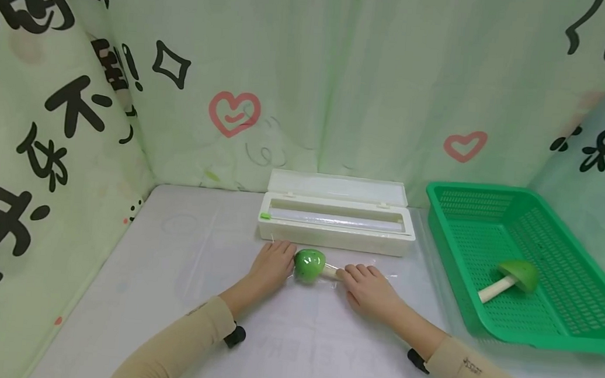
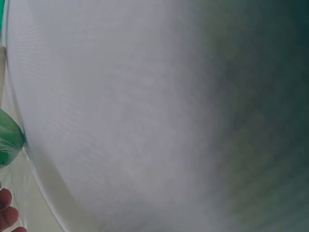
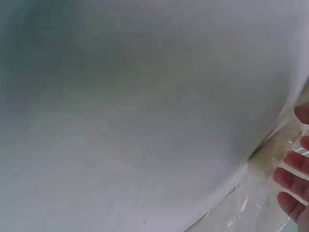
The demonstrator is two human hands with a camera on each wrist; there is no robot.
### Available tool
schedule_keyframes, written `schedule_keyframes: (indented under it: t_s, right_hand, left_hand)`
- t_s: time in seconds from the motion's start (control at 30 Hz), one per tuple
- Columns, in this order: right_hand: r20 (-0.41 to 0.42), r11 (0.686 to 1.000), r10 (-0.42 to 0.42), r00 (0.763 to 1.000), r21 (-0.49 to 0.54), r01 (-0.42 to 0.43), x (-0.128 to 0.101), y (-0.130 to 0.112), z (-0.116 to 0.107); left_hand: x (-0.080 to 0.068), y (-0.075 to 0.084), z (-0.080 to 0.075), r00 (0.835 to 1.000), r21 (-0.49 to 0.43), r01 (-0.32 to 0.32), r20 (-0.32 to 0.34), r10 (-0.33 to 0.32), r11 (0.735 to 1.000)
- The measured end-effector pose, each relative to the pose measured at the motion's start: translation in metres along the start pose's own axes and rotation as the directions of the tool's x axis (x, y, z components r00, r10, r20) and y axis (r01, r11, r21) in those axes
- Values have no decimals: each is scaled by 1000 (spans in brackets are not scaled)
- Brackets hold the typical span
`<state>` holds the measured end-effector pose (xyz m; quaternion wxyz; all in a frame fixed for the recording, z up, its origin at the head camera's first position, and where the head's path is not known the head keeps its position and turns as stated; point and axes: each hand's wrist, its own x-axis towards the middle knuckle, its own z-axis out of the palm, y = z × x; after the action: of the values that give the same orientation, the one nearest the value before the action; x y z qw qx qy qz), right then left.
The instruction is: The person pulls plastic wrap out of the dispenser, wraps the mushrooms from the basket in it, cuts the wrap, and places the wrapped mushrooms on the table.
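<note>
A toy mushroom with a glossy green cap [image 1: 309,265] and a pale stem [image 1: 330,272] lies on the table, covered by clear plastic film [image 3: 236,212]. My left hand [image 1: 274,264] rests beside the cap, its fingers extended along the film's left side. In the left wrist view, fingertips [image 2: 7,212] show just below the film-covered cap. At the stem's end is my right hand [image 1: 371,290], fingers reaching over the film there. The right wrist view shows those fingers [image 3: 289,182] spread and relaxed next to the stem.
Behind the hands stands a white film dispenser box [image 1: 336,239], its lid raised and a roll inside. To the right, a green plastic basket [image 1: 454,281] holds another green-capped mushroom [image 1: 520,274]. Printed curtains [image 1: 299,83] enclose the white table [image 1: 172,244].
</note>
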<state>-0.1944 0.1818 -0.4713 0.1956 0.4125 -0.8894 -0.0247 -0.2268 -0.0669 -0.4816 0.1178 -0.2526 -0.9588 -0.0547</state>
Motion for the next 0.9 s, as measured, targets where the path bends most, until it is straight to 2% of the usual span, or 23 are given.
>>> schedule_keyframes:
  t_s: [0.07, 0.13, 0.43, 0.6, 0.9]
  right_hand:
    - [66, 1000, 23, 998, -10, -23, 4, -5, 3]
    - [89, 999, 32, 996, -16, -30, 10, -8, 6]
    - [92, 999, 51, 994, -14, -50, 27, -15, 9]
    - [45, 998, 61, 997, -23, -60, 33, -16, 14]
    - [19, 990, 119, 993, 68, -120, 33, -11, 24]
  left_hand:
    - [1, 0, 0, 1000, 4, -5, 5, 5, 1000]
    - [1, -1, 1, 1000, 5, -8, 10, 8, 1000]
    - [3, 1, 0, 1000, 33, -8, 9, 8, 999]
    - [4, 1, -1, 999, 46, -7, 32, 6, 999]
    - [5, 0, -2, 999, 54, -37, 32, 35, 998]
